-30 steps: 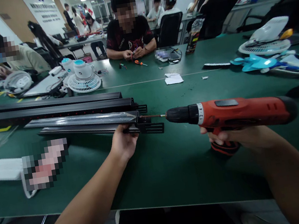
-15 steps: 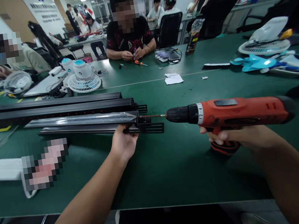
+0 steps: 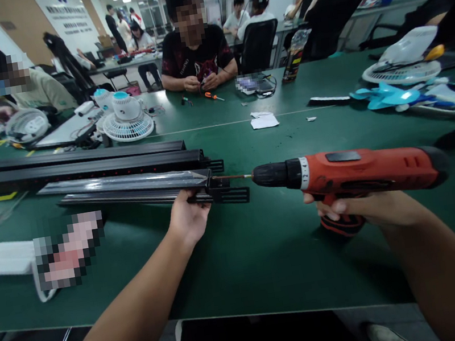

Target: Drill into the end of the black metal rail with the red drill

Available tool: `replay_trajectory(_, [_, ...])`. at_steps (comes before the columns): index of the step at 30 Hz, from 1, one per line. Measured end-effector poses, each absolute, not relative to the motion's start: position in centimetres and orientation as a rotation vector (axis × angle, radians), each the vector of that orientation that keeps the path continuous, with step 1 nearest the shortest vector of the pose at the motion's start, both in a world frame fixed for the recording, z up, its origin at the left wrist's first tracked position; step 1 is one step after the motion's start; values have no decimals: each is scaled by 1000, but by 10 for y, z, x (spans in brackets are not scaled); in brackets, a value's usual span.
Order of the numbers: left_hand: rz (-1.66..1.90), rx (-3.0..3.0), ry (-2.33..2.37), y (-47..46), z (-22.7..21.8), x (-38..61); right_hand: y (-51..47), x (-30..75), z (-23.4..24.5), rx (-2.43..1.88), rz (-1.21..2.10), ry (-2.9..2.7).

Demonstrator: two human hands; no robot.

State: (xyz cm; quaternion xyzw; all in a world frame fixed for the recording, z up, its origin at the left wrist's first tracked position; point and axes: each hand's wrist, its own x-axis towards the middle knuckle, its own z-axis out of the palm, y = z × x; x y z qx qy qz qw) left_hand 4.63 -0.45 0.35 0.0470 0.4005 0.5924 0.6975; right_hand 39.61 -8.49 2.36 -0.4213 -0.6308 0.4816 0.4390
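Note:
My right hand (image 3: 355, 212) grips a red and black cordless drill (image 3: 365, 169) by its handle, with the chuck pointing left. A long thin bit (image 3: 235, 177) reaches from the chuck to the end of a long black metal rail (image 3: 134, 182), which has clear film on its upper face. My left hand (image 3: 189, 217) is closed around that rail near its right end, fingers partly hidden beneath. Slotted black brackets (image 3: 234, 195) stick out at this end. Whether the bit's tip sits in a screw is hidden.
More black rails (image 3: 80, 169) lie behind. At left are a white box (image 3: 4, 259) and a blurred pink item (image 3: 73, 249). White fan parts (image 3: 127, 123) stand at the back, blue fan blades (image 3: 388, 94) at right. A person (image 3: 196, 54) sits opposite, near an orange screwdriver (image 3: 213, 96).
My hands, the drill and the rail hold almost the same position. The person opposite has shifted their head and hands slightly.

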Motion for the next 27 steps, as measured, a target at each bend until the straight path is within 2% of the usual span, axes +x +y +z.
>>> replay_trajectory(27, [1305, 120, 879, -2, 1, 44, -87, 391, 30, -1038, 1250, -1491])
